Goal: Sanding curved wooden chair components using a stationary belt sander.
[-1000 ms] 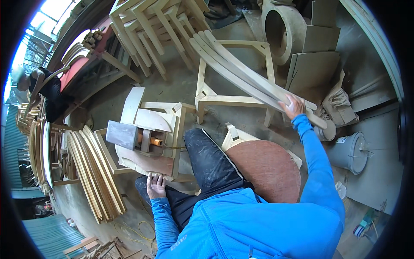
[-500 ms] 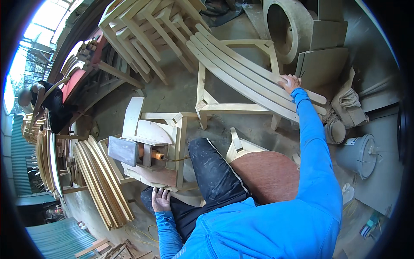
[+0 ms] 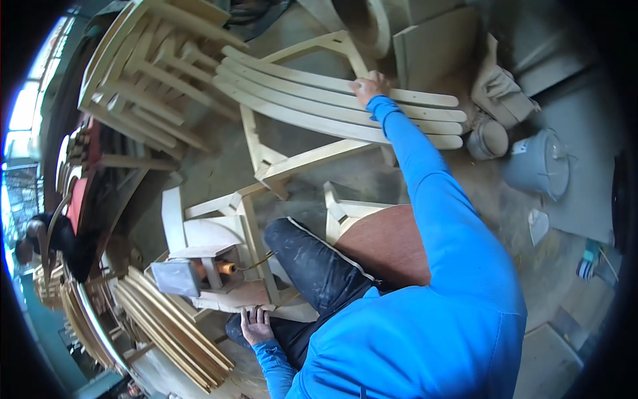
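Hands well apart. Right hand point(image 3: 371, 90) lies over the curved slats point(image 3: 319, 99); I can't tell if it's gripping. Slats side by side across a wooden frame point(image 3: 312, 159), probably for raised support. Left hand point(image 3: 257, 326) empty, fingers loose, seemingly resting against the trouser leg point(image 3: 289, 330).

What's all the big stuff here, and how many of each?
curved flat wooden slats: four, pale, upper middle
angular wooden frame: one, pale, under the slats
round wooden board: one, reddish-brown, centre
boxy object with orange part: one, grey, left
stacked angular wooden frames: several, pale, upper left
long narrow wooden strips: many, light brown, lower left
round plastic bucket: one, grey, right
co-worker: one, dark clothes, far left
own trousered legs: two, black, lower middle
own sleeves: two, blue, lower middle
left grip: one, bare, lower middle
right grip: one, bare, on the slats
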The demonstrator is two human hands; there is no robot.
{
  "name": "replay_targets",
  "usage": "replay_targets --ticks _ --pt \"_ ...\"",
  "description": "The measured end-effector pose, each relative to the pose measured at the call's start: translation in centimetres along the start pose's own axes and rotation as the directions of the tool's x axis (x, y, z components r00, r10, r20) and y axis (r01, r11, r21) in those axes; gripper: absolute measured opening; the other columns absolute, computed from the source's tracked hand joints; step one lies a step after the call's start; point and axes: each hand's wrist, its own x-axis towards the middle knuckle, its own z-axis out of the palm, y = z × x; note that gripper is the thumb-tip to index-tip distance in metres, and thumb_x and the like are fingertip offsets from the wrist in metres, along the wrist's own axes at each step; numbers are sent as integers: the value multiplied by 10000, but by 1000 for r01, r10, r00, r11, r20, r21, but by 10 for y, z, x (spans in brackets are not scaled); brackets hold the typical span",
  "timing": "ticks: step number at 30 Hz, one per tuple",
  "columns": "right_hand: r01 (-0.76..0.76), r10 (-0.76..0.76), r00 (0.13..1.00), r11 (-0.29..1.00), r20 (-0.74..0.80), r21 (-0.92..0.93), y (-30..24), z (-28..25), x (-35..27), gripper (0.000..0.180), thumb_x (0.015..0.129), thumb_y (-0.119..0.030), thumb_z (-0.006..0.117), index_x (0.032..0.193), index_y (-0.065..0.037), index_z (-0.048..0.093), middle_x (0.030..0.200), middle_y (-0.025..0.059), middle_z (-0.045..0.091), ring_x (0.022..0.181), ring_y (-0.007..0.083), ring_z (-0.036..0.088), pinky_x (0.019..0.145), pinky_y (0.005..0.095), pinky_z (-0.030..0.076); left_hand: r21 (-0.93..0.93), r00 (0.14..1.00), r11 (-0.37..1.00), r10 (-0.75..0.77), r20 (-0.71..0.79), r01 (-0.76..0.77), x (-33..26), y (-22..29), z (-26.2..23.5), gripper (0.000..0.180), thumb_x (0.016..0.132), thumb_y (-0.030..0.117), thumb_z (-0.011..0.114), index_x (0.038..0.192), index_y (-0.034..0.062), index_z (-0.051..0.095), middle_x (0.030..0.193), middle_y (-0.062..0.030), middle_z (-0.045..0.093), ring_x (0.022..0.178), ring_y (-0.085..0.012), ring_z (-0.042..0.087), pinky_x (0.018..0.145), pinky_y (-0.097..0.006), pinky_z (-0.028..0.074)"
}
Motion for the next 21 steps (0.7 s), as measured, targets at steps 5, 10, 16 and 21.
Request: replay_targets --ticks 5,10,16,21 --pt "115 -115 993 992 -4 45 39 -3 -4 368 944 -537 608 1107 -266 796 1425 118 521 1381 343 397 1156 535 292 20 998 1000 -5 67 3 8 1 9 513 949 455 641 1392 206 571 1267 -76 644 1173 -290 593 1034 -530 449" --pt "134 -134 991 991 25 5 27 6 -1 394 937 -527 616 1189 -258 755 1435 106 522 1378 325 411 1133 549 318 -11 1000 1000 8 4 -8 -3 -2 15 479 971 394 592 1419 225 566 1254 -73 639 1151 -297 591 1008 -500 464" --pt "108 -108 991 994 82 10 24 19 7 553 914 -602 597 1356 -269 615 1413 59 606 1327 332 499 1108 553 336 -46 995 999 -10 98 14 12 -5 9 471 962 383 617 1401 215 585 1243 -83 650 1181 -316 575 1039 -538 460" --pt "81 -80 996 997 38 -19 -31 19 -9 530 942 -570 587 1387 -281 594 1291 100 658 1245 315 566 1097 508 325 -130 998 991 32 59 -24 -1 -8 -3 452 970 360 617 1389 190 597 1198 -74 676 1098 -311 635 961 -541 533"
